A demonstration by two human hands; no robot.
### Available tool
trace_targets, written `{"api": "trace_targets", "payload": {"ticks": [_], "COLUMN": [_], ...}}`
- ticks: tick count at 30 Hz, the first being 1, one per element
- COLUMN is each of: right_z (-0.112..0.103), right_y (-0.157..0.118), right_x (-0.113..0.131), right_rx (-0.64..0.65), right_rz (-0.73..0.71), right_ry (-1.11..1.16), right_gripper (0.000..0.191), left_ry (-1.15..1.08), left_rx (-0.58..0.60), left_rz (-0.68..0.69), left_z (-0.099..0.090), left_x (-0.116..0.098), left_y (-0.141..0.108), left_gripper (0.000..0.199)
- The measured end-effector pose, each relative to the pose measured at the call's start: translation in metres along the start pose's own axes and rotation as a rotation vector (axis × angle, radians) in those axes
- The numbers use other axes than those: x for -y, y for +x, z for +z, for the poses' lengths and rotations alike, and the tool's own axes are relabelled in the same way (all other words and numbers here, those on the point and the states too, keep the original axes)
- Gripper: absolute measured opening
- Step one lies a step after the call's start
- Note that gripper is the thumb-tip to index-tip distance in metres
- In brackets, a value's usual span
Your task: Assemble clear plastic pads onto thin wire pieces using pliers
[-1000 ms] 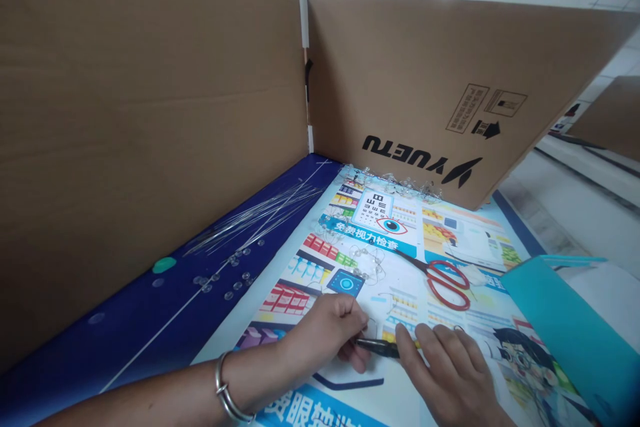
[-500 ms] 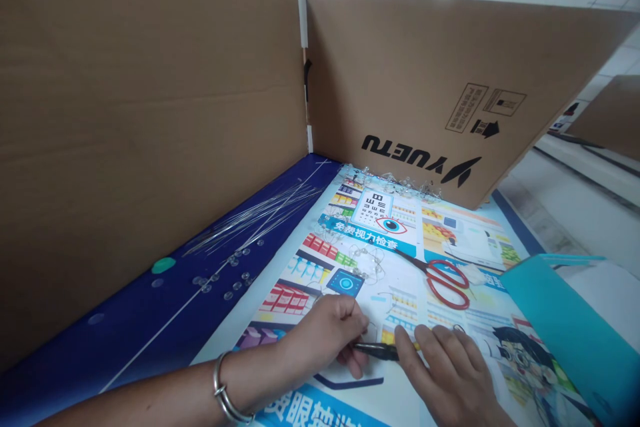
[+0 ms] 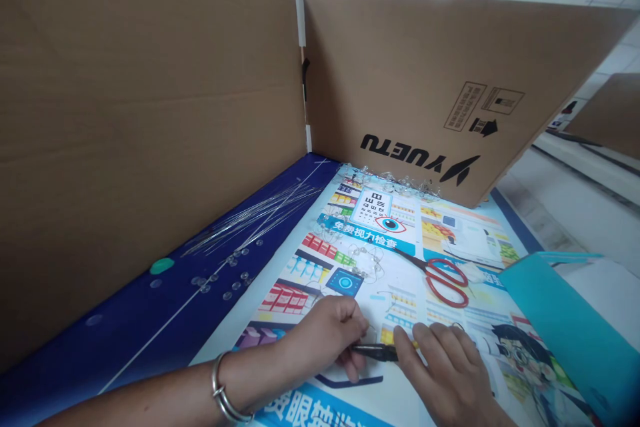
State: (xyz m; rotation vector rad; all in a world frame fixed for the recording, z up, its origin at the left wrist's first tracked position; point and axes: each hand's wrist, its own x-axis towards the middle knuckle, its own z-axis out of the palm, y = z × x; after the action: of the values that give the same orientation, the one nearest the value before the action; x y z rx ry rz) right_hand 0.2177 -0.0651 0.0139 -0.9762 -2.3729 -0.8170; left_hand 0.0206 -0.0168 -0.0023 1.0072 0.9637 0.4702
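while i watch on the remote feed, the left hand sits clenched around black-handled pliers, low on the printed poster. the right hand lies just beside, its fingers curled near the far end of the pliers, by a speck of yellow. whether they grip or only touch, i cannot tell. the tool's tip is hidden from this angle, so i cannot see what it pinches.

risks, as i judge them: wire tangles, strung with clear beads, lie just above the hands, so a slip of the pliers could snag them and drag the lot. red scissors sit near the right hand, and a careless sideways sweep could knock them or meet the blades. loose beads and straight wires lie on the blue mat by the cardboard panel; a jolt to the mat could scatter them. the teal folder crowds the right side, so an elbow could shift it.
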Motion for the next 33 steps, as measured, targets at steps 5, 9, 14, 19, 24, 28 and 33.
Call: {"api": "trace_targets", "payload": {"ticks": [5, 9, 14, 19, 24, 28, 33], "right_z": [0.0012, 0.0018, 0.0, 0.0012, 0.0048, 0.0052, 0.0029], "right_y": [-0.0001, -0.0012, 0.0006, -0.0014, -0.0073, -0.0082, -0.0055], "right_x": [0.0006, 0.0011, 0.0018, 0.0034, 0.0037, 0.0036, 0.004], "right_rx": [0.017, 0.035, 0.046, 0.037, 0.012, 0.006, 0.005], "right_rz": [0.009, 0.021, 0.03, 0.063, 0.087, 0.077, 0.058], "right_ry": [0.012, 0.029, 0.036, 0.062, 0.045, 0.036, 0.01], "right_gripper": [0.023, 0.021, 0.022, 0.02, 0.018, 0.019, 0.019], "left_ry": [0.025, 0.037, 0.079, 0.091, 0.065, 0.05, 0.072], "left_rx": [-0.004, -0.023, -0.04, -0.029, -0.005, 0.008, 0.002], "left_rz": [0.036, 0.083, 0.092, 0.071, 0.05, 0.022, 0.006], "left_z": [0.0001, 0.0007, 0.0019, 0.0006, -0.0019, -0.0026, -0.0028], "left_x": [0.0003, -0.0003, 0.001, -0.0004, 0.0012, 0.0011, -0.0002], "left_y": [-0.0009, -0.0023, -0.0035, -0.0022, 0.0006, 0.0008, -0.0003], "left_gripper": [0.025, 0.026, 0.021, 0.018, 0.018, 0.017, 0.015]}}
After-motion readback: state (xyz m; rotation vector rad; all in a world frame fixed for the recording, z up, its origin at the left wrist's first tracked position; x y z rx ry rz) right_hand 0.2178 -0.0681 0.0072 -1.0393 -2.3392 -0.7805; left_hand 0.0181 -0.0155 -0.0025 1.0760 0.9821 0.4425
